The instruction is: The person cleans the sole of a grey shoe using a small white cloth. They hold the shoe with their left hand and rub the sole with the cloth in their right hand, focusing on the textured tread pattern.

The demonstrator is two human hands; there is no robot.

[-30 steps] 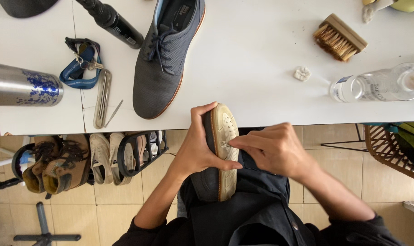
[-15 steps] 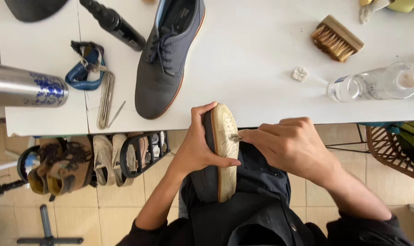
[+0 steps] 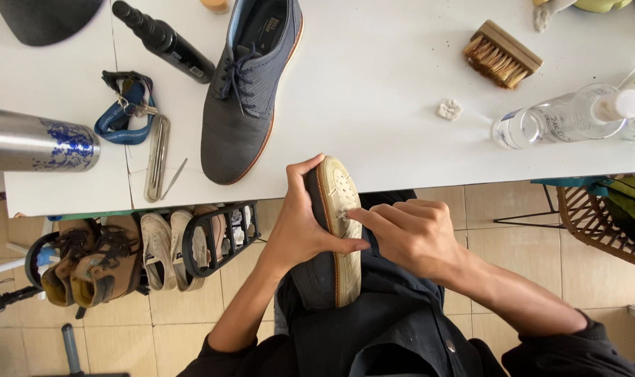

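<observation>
On the person's lap, just below the near edge of the white table point(image 3: 401, 84), a dark grey lace-up shoe with a pale worn rubber sole point(image 3: 335, 237) lies turned on its side, sole facing right. The left hand point(image 3: 300, 230) wraps around its upper, fingers curled over the toe and thumb laid across the sole, clamping the shoe firmly. The right hand point(image 3: 408, 234) presses its bunched fingertips against the sole near the toe; whether something small is pinched between them I cannot tell.

Straight above on the table lies the matching grey lace-up shoe with a tan-edged sole point(image 3: 251, 84), its opening upward and nothing inside but the insole. To its left rest a black spray bottle point(image 3: 165, 42), a blue lanyard with keys point(image 3: 125, 108), a slim metal tool point(image 3: 157, 157) and a brushed steel flask with blue markings point(image 3: 38, 148) on its side. To the right are a wooden brush with tan bristles point(image 3: 502, 54), a small white crumpled lump point(image 3: 450, 109), and a clear plastic bottle with a white cap point(image 3: 565, 115), lying down and holding clear liquid.

Under the table, a low rack point(image 3: 219, 237) on the tiled floor holds brown sandals point(image 3: 87, 262) and pale shoes point(image 3: 165, 248). A brown wicker basket point(image 3: 600, 213) stands at right; its contents are hidden.
</observation>
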